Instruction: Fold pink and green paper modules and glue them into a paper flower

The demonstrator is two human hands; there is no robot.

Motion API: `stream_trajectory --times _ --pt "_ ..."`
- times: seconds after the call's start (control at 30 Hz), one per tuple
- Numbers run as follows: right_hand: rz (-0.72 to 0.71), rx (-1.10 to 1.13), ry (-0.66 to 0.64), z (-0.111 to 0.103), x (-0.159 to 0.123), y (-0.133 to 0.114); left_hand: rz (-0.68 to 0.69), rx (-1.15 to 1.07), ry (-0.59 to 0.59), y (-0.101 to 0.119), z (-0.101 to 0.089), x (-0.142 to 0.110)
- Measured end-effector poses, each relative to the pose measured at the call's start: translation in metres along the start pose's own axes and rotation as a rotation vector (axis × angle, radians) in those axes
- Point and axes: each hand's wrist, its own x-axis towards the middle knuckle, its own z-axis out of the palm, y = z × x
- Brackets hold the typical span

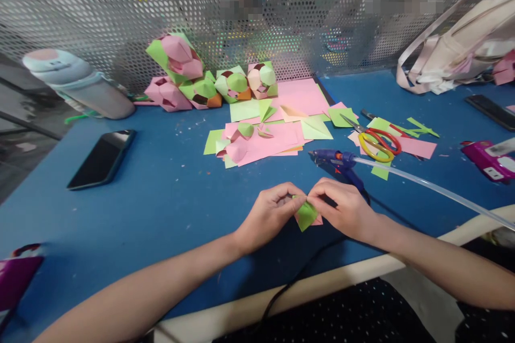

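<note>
Fingers (296,202) of left hand (267,211) and right hand (341,206) pinched tight, tips nearly meeting, both on folded green-and-pink paper (307,216). Paper hangs just below and between fingertips, above near part of blue table (181,214); its upper edge is hidden by them, exact fold can't be made out. Right hand partly covers handle of blue glue gun (332,158), lying just beyond it; clear glue stick (434,188) runs from gun, cut off at right edge. Purple object (18,284) cut off at left edge, can't identify. Backpack (478,32) cut off upper right. Pixelated patches hide parts behind perforated metal panel (120,16). Beyond hands: pink and green paper sheets (277,139), red-and-yellow-handled scissors (378,144). Folded paper balls (201,90) sit against panel, some overlapping.
</note>
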Motion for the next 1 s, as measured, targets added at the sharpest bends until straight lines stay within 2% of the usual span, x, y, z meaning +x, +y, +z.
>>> stream_trajectory --times 0.1,0.2,0.4,0.5,0.57,0.63,0.73,0.8,0.87,1.0 --pt "0.113 0.079 -0.023 -0.005 0.001 -0.004 0.025 0.039 0.099 0.0 0.0 0.0" --pt "0.14 0.055 0.012 -0.004 0.0 -0.005 0.04 0.005 0.181 -0.003 0.001 -0.001" --pt "-0.052 -0.105 0.04 0.002 -0.002 0.003 -0.033 0.023 0.094 -0.01 0.005 0.0" --pt "-0.147 -0.216 0.001 0.003 -0.002 0.007 0.025 0.115 0.054 -0.012 0.004 0.001" --pt "-0.192 -0.214 0.004 0.002 -0.003 0.008 0.075 0.154 0.058 -0.012 0.003 0.002" --pt "-0.181 -0.16 0.044 0.002 -0.002 0.007 0.093 0.125 0.11 -0.011 0.003 0.003" --pt "-0.07 -0.115 0.096 0.002 -0.001 0.005 0.098 0.007 0.236 -0.011 0.004 0.004" --pt "-0.022 -0.119 0.107 0.003 -0.001 0.005 0.092 -0.056 0.278 -0.012 0.005 0.005" --pt "-0.023 -0.127 0.112 0.004 -0.001 0.006 0.063 -0.123 0.265 -0.012 0.007 0.005" --pt "-0.063 -0.176 0.104 0.006 -0.001 0.008 -0.046 -0.206 0.164 -0.009 0.01 0.005"
